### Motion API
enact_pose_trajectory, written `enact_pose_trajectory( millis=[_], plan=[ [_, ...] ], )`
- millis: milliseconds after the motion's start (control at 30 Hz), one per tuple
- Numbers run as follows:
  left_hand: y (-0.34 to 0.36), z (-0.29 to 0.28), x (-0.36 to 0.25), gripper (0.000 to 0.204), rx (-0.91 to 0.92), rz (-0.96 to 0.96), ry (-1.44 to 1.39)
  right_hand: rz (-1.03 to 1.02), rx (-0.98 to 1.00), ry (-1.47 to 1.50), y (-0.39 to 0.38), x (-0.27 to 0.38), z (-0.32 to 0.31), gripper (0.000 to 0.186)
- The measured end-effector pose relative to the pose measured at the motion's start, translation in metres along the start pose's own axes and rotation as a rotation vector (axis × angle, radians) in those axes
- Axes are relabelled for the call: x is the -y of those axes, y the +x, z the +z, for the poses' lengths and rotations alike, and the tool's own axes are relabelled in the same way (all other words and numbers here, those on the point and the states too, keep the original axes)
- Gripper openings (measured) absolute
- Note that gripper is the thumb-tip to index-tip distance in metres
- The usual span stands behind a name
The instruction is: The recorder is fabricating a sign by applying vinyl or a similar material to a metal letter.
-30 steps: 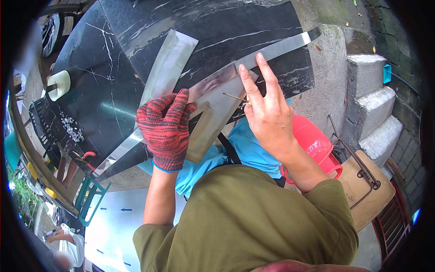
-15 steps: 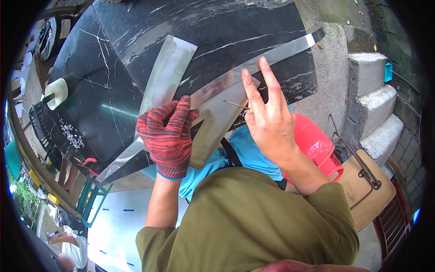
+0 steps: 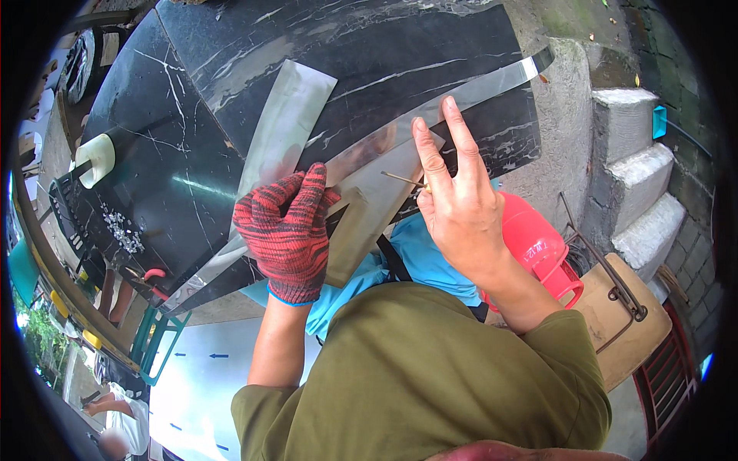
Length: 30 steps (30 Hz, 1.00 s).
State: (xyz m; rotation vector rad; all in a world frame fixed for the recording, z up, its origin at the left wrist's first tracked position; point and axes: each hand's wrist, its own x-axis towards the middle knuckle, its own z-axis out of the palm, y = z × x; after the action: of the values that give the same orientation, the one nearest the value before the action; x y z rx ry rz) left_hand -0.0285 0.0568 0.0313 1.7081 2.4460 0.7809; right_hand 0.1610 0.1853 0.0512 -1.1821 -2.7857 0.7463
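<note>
My left hand, in a red-and-black knit glove, grips a long shiny metal strip lying diagonally over the black marble table. My bare right hand has index and middle fingers stretched over the strip, with a thin brass-coloured tool held low between thumb and curled fingers. Beneath the strip lies a dull, pale flat piece with an angled cut. Another pale metal strip points away, just beyond my glove.
Red-handled snips, small shiny bits and a pale roll sit left on the table. Rightward are a red plastic object, a folding chair and concrete steps. A person in white is at lower left.
Both hands have shifted slightly toward me and to the right in the picture since a second ago. Their hold on the strip and tool looks unchanged.
</note>
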Motion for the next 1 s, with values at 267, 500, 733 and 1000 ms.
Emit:
enact_pose_trajectory(
  millis=[267,500,733,1000],
  plan=[
    [-0.001,0.001,0.001,0.043,-0.015,-0.021,-0.006,0.0,0.003,0.009,0.0,0.0,0.0,0.091],
    [-0.006,0.004,0.001,0.046,-0.001,-0.046,0.003,-0.019,-0.027,-0.03,-0.001,-0.003,0.003,0.09],
    [-0.007,0.003,0.001,0.045,-0.008,-0.04,0.03,-0.022,-0.029,-0.031,-0.002,-0.003,0.004,0.091],
    [-0.031,-0.013,0.015,0.034,0.026,-0.122,0.036,-0.025,-0.041,-0.036,0.0,-0.001,0.005,0.084]
  ],
)
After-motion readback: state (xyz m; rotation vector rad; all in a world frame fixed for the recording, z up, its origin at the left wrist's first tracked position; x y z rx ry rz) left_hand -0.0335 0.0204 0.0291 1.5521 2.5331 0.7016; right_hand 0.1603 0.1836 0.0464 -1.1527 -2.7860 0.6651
